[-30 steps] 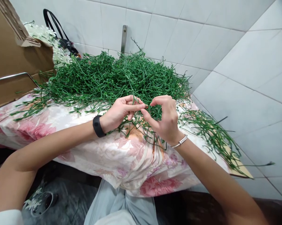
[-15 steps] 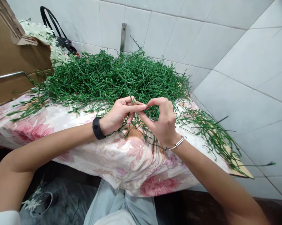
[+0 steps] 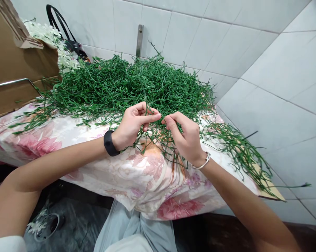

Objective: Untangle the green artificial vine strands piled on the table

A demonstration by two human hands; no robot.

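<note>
A large heap of green artificial stems (image 3: 121,84) lies across the floral cloth (image 3: 89,164). In front of it, my left hand (image 3: 137,122) has a green stem (image 3: 146,101) between its fingers, with thumb and index finger pinched. Close by on the right, my right hand (image 3: 185,134) is pinched, its fingertips near those of my left hand; whatever they hold is too small to name. Loose stems hang under both hands over the cloth.
At the left stand a cardboard box (image 3: 21,70) and white flowers (image 3: 65,56), with a black bag (image 3: 75,47) behind. More green stems (image 3: 233,143) spread at the right. A cup (image 3: 51,227) with white flowers is below on the left.
My right hand has moved slightly right and down, away from my left fingertips, and its fingers have drawn closer together. My left hand has shifted slightly left.
</note>
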